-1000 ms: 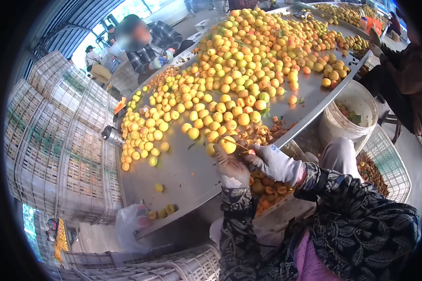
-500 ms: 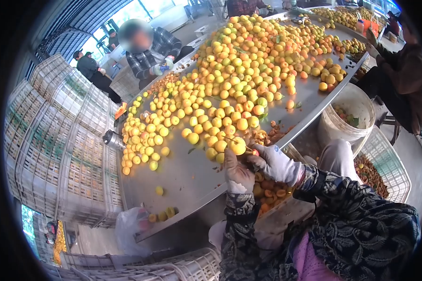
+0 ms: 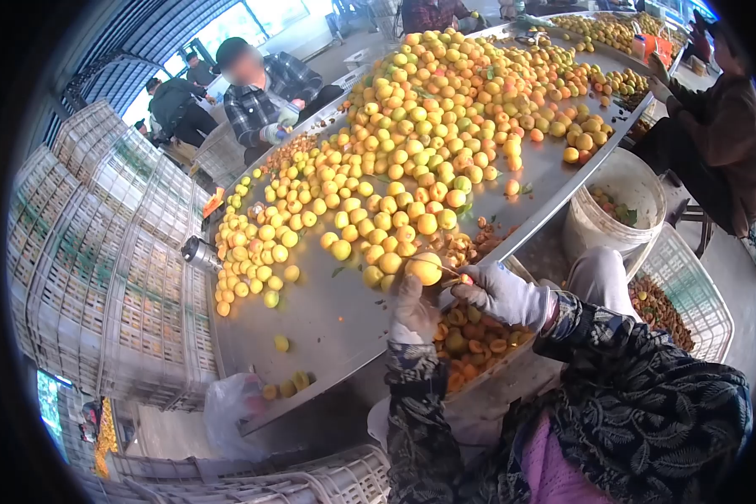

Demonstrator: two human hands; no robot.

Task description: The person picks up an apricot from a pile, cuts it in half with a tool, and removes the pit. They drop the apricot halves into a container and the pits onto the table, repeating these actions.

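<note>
Head view: left hand has lifted the apricot slightly higher.

Stacked white crates, bright doorway

brushed metal, knit cloth, matt fruit skin

the bench is smooth, dull-shining sheet metal; the apricot skin looks matt and velvety; both hands wear pale knitted cloth gloves; the bucket is scuffed white plastic; the crates are pale plastic lattice.
</note>
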